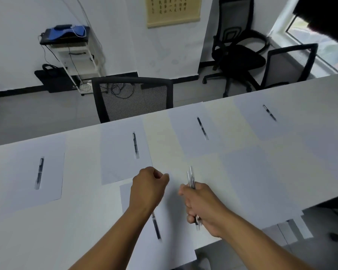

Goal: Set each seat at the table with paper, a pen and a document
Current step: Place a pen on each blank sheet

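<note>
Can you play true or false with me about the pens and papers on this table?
1. The right hand holds a bunch of pens. True.
2. Four sheets along the far side each have a pen on them. True.
3. The left hand holds a cup. False: it is a closed fist over the nearest sheet, no cup.
4. The mesh chair is red. False: it is black.
5. The nearest sheet has no pen. False: a pen lies there.

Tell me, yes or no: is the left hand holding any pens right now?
No: the left hand is a closed fist over the paper with no pen in it, while the right hand grips the spare pens.
</note>
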